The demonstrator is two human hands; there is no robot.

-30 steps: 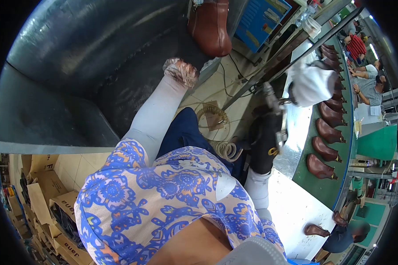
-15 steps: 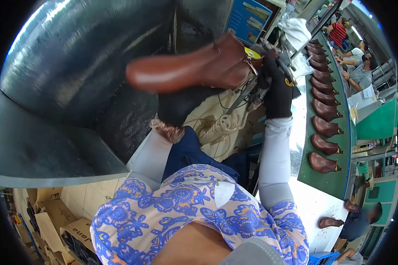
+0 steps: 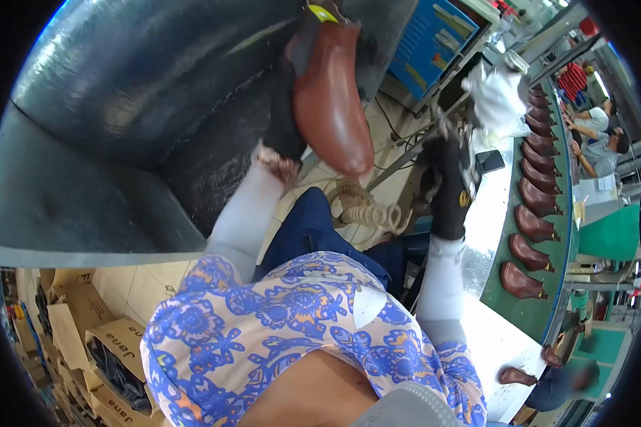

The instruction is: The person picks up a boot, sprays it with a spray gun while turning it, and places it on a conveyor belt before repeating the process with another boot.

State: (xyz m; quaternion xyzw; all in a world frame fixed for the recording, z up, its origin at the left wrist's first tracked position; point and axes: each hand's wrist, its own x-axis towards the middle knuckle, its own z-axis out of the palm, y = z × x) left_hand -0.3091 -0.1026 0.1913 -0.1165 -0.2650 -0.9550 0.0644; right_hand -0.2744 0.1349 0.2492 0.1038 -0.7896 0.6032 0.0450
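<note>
My left hand, in a black glove, grips a brown leather ankle boot along its side. The boot's toe points down towards me, and a yellow patch shows at its top opening. Part of the left fingers is hidden behind the boot. My right hand, also gloved in black, is wrapped around a metal spray gun, blurred by motion. A pale coiled hose hangs below, between my arms.
A dark metal booth fills the left. On the right, a row of brown boots stands on a green conveyor. A white cloth hangs beyond my right hand. Cardboard boxes lie lower left. Other people sit across the conveyor.
The boot has swung from lying sideways, toe left, to toe down, and moved away from the spray gun. My right hand has come down slightly. The view has shifted a little.
</note>
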